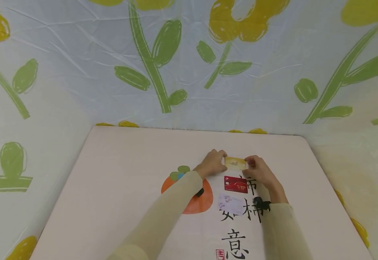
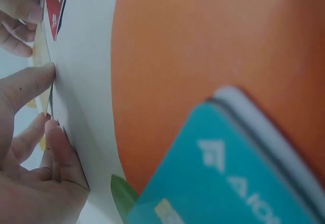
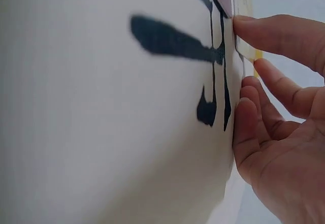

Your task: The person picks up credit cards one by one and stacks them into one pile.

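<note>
A gold card [image 1: 235,163] lies at the top of a column of cards on the table. My left hand [image 1: 212,162] pinches its left end between thumb and fingers. On the opposite end, the thumb and fingers of my right hand [image 1: 261,171] grip the same card; the right wrist view shows its thin edge between the right fingertips [image 3: 246,27]. Just below lies a red VIP card [image 1: 236,184], and under that a pale lavender card [image 1: 230,204] with a floral print.
Teal cards [image 2: 223,168], apparently stacked, lie on the printed orange persimmon [image 1: 205,196] beneath my left forearm. Large black brush characters [image 1: 235,243] run down the pale table cover [image 1: 127,202]. A flowered cloth [image 1: 88,72] hangs behind the table and along its sides.
</note>
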The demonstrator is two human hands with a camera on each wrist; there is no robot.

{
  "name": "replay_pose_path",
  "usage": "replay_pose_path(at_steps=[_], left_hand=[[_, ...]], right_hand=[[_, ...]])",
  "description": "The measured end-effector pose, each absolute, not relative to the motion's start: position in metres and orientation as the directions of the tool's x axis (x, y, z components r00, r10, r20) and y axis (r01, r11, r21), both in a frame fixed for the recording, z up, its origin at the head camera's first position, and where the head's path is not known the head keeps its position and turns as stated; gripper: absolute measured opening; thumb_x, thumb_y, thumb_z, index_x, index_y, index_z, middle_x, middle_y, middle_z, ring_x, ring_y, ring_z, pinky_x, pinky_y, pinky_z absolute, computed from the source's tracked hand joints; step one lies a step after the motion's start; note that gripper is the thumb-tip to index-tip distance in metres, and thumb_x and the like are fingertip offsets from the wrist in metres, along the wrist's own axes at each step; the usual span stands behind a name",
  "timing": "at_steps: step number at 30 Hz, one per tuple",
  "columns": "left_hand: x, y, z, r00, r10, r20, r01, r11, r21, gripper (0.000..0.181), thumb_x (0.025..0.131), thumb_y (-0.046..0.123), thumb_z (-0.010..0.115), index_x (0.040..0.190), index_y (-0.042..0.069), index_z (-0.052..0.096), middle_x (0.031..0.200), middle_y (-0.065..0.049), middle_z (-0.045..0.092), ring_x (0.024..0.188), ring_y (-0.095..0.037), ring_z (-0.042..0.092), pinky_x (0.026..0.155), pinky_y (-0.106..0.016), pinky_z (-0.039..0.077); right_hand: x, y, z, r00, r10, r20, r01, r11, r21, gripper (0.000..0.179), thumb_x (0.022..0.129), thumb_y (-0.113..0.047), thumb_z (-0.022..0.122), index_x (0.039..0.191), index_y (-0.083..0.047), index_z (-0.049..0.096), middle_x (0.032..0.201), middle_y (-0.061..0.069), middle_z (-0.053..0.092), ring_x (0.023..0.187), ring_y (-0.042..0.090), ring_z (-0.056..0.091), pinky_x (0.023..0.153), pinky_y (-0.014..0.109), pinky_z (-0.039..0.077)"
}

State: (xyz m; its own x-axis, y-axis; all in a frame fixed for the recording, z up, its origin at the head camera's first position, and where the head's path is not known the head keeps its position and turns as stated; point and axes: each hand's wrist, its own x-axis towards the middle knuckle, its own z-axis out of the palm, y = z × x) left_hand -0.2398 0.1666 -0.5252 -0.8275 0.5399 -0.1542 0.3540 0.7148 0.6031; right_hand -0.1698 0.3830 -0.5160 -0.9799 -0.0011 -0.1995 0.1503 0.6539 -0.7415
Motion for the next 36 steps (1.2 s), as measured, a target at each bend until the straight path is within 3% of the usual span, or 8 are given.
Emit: replay_pose_path(at_steps=[10,18,23,28,36], left_hand=[[-0.240,0.174,-0.529,-0.832,0.550,-0.076,0.406,0.695,0.593,0.047,0.087,0.018,0.075,0.130,0.008,0.060,0.097,0.004,0.058,0.089,-0.011,0.053,0.083,-0.023,0.043],[-0.234,0.174,-0.524,-0.859,0.496,-0.127,0.308,0.698,0.647,0.050,0.090,0.021,0.073,0.135,0.006,0.056,0.104,0.003,0.062,0.095,-0.011,0.056,0.087,-0.024,0.046],[-0.236,0.170,-0.521,-0.846,0.513,-0.145,0.252,0.624,0.740,0.045,0.090,0.018,0.071,0.129,0.001,0.059,0.111,-0.002,0.064,0.100,-0.012,0.057,0.088,-0.023,0.046],[-0.236,0.166,-0.518,-0.835,0.527,-0.158,0.236,0.603,0.762,0.046,0.091,0.017,0.069,0.133,0.001,0.059,0.120,-0.005,0.065,0.109,-0.013,0.057,0.093,-0.024,0.045],[-0.235,0.162,-0.516,-0.840,0.505,-0.197,0.121,0.529,0.840,0.045,0.093,0.018,0.069,0.133,0.002,0.060,0.112,-0.001,0.065,0.098,-0.010,0.055,0.089,-0.024,0.046]], right_hand=[[-0.167,0.381,-0.517,-0.978,0.050,-0.201,0.190,0.600,-0.777,0.049,0.096,-0.011,0.066,0.137,0.004,0.044,0.123,0.020,0.049,0.112,0.035,0.046,0.093,0.045,0.043],[-0.167,0.375,-0.516,-0.974,0.110,-0.200,0.227,0.578,-0.784,0.048,0.099,-0.015,0.062,0.140,0.006,0.046,0.124,0.021,0.052,0.113,0.034,0.049,0.092,0.041,0.044],[-0.167,0.372,-0.514,-0.964,0.151,-0.218,0.265,0.555,-0.788,0.048,0.101,-0.016,0.058,0.141,0.007,0.045,0.127,0.022,0.051,0.114,0.035,0.047,0.092,0.042,0.043],[-0.167,0.371,-0.514,-0.955,0.172,-0.242,0.296,0.526,-0.797,0.047,0.103,-0.018,0.055,0.142,0.005,0.045,0.131,0.023,0.050,0.116,0.036,0.046,0.096,0.045,0.042],[-0.166,0.369,-0.515,-0.951,0.184,-0.249,0.308,0.482,-0.820,0.047,0.104,-0.019,0.053,0.143,0.005,0.045,0.134,0.024,0.050,0.115,0.034,0.048,0.090,0.036,0.047]])
